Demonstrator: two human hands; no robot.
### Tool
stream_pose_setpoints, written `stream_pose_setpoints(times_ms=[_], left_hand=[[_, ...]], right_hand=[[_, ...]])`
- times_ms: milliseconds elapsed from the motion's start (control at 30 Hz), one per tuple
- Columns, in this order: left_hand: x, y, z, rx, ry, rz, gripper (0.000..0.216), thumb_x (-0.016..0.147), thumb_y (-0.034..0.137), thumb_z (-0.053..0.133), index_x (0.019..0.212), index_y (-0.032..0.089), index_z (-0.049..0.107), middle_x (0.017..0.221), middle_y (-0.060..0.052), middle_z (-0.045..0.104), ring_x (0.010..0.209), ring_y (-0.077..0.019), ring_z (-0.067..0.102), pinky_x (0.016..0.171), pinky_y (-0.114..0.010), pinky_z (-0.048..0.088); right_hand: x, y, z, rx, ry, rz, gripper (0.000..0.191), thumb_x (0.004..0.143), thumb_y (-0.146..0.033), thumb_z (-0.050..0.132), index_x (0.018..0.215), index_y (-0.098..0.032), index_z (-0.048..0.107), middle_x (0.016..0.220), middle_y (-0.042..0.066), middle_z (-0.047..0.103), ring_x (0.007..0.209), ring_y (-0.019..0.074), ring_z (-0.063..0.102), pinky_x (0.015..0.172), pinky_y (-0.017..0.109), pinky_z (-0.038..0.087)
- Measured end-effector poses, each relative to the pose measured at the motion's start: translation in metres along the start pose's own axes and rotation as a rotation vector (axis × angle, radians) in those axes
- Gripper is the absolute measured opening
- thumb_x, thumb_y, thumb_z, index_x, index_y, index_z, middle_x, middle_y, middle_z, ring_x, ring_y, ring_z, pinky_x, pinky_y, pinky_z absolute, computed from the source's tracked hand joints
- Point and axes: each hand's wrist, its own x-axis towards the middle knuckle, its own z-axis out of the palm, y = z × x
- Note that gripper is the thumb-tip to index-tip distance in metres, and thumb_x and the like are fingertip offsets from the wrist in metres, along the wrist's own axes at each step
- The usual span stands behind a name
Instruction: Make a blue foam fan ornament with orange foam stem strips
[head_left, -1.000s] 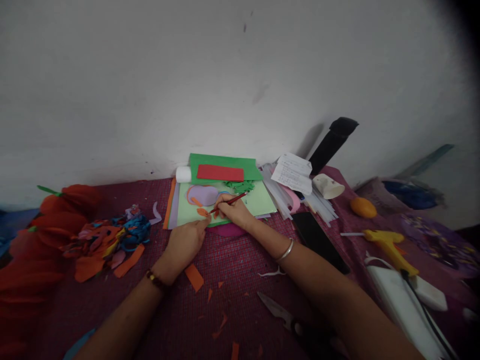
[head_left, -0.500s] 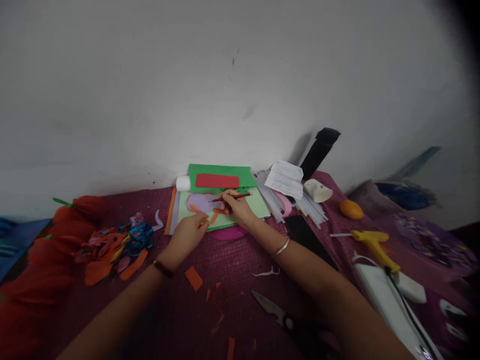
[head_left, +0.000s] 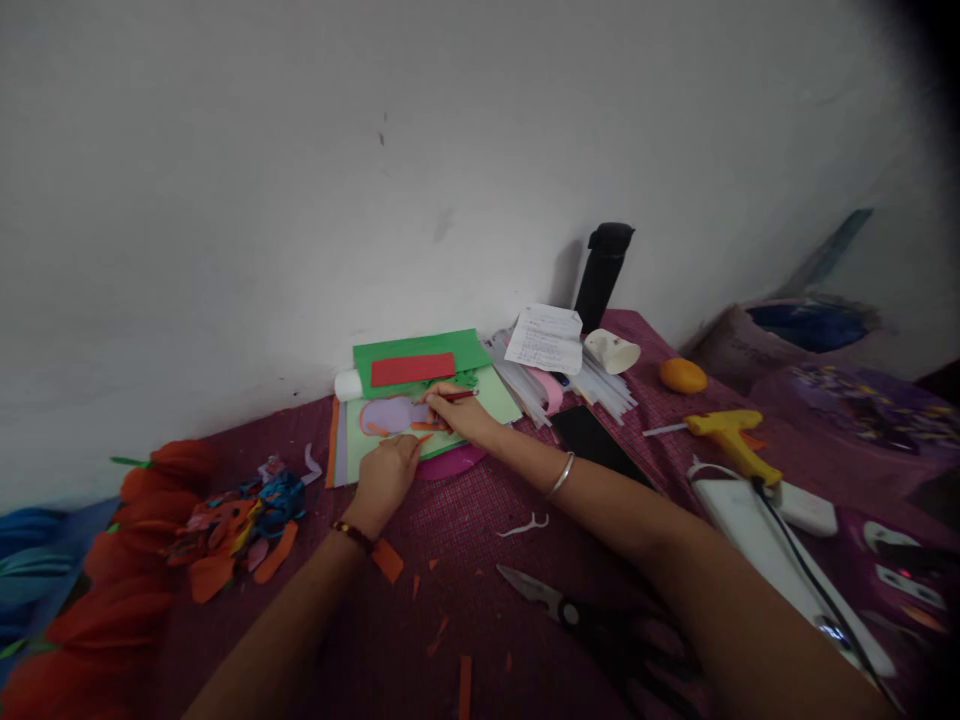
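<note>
My right hand (head_left: 448, 408) is closed round a thin dark red pencil (head_left: 460, 395), its point near the upper edge of a purple cut-out (head_left: 397, 414) with an orange rim. That cut-out lies on a pale green sheet (head_left: 499, 400). Just below it, my left hand (head_left: 390, 470) is closed, with a small orange strip (head_left: 425, 438) at its fingertips; the grip is partly hidden. Another orange piece (head_left: 427, 426) lies under my right hand. Behind them, a red rectangle (head_left: 412, 369) rests on a green sheet (head_left: 469, 348), beside a white roll (head_left: 348, 385).
Open black-handled scissors (head_left: 559, 605) lie in front, among orange scraps. Coloured scraps (head_left: 255, 520) and red-orange ruffled pieces (head_left: 142, 550) are at left. To the right are a black phone (head_left: 600, 445), glue sticks, a black bottle (head_left: 602, 275), a paper cup (head_left: 613, 352) and a yellow glue gun (head_left: 727, 435).
The view has shifted, so the table things appear moved. My left hand has turned and come closer to my right hand. The pencil stays in my right hand over the purple cut-out.
</note>
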Motion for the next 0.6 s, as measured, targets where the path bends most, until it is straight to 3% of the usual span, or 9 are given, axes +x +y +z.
stream_pose_setpoints(times_ms=[167, 300, 433, 600], left_hand=[[-0.009, -0.001, -0.016, -0.344, 0.03, -0.016, 0.026, 0.088, 0.038, 0.04, 0.075, 0.02, 0.054, 0.067, 0.0, 0.056, 0.063, -0.0152, 0.053, 0.06, -0.025, 0.039], [-0.017, -0.003, -0.025, -0.598, -0.044, -0.069, 0.031, 0.083, 0.048, 0.045, 0.07, 0.021, 0.046, 0.053, 0.007, 0.037, 0.044, -0.0093, 0.035, 0.046, -0.022, 0.03], [-0.025, -0.002, -0.028, -0.766, -0.131, -0.116, 0.032, 0.081, 0.052, 0.046, 0.077, 0.021, 0.046, 0.053, 0.01, 0.029, 0.039, -0.007, 0.021, 0.039, -0.021, 0.024], [-0.033, 0.001, -0.027, -0.82, -0.134, -0.133, 0.035, 0.084, 0.055, 0.04, 0.086, 0.02, 0.047, 0.051, 0.012, 0.019, 0.039, -0.0083, 0.017, 0.038, -0.021, 0.024]], right_hand=[[-0.018, -0.019, 0.005, -0.043, -0.156, -0.049, 0.014, 0.082, -0.03, 0.059, 0.087, -0.018, 0.064, 0.075, -0.001, 0.061, 0.064, 0.01, 0.054, 0.057, 0.02, 0.043], [-0.025, -0.025, 0.011, -0.13, -0.296, -0.176, 0.015, 0.078, -0.029, 0.064, 0.088, -0.017, 0.063, 0.082, 0.001, 0.062, 0.076, 0.0129, 0.055, 0.07, 0.024, 0.045], [-0.026, -0.02, 0.018, -0.184, -0.402, -0.244, 0.01, 0.079, -0.025, 0.061, 0.085, -0.016, 0.061, 0.084, 0.002, 0.062, 0.078, 0.0141, 0.056, 0.072, 0.025, 0.044], [-0.03, -0.018, 0.025, -0.24, -0.307, -0.266, 0.009, 0.082, -0.026, 0.056, 0.083, -0.017, 0.058, 0.078, 0.0, 0.056, 0.072, 0.0129, 0.051, 0.067, 0.023, 0.041]])
